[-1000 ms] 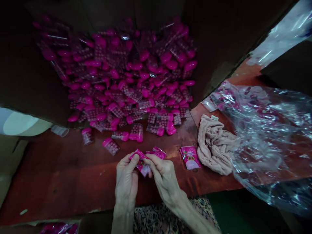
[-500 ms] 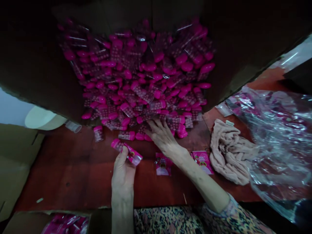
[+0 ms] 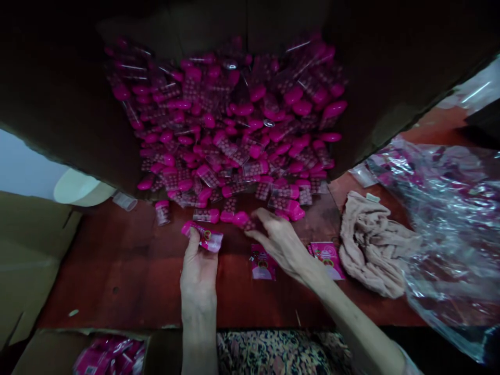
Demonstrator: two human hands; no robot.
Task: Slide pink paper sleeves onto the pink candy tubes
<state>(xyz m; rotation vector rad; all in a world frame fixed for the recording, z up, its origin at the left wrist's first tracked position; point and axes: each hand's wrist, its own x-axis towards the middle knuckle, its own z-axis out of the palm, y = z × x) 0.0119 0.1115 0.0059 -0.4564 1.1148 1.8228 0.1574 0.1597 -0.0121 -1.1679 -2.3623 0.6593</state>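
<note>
My left hand (image 3: 198, 268) pinches a pink-capped tube (image 3: 195, 228) of beads, with a pink packet (image 3: 211, 241) pressed against it, just below the pile (image 3: 226, 130) of matching tubes on the counter (image 3: 117, 281). My right hand (image 3: 283, 249) is spread, its fingertips at a loose tube (image 3: 238, 218) on the pile's lower edge. Two more packets (image 3: 262, 263) lie flat below the pile, near a beige cloth (image 3: 371, 245) and a plastic bag (image 3: 449, 229); their print is too small to read.
</note>
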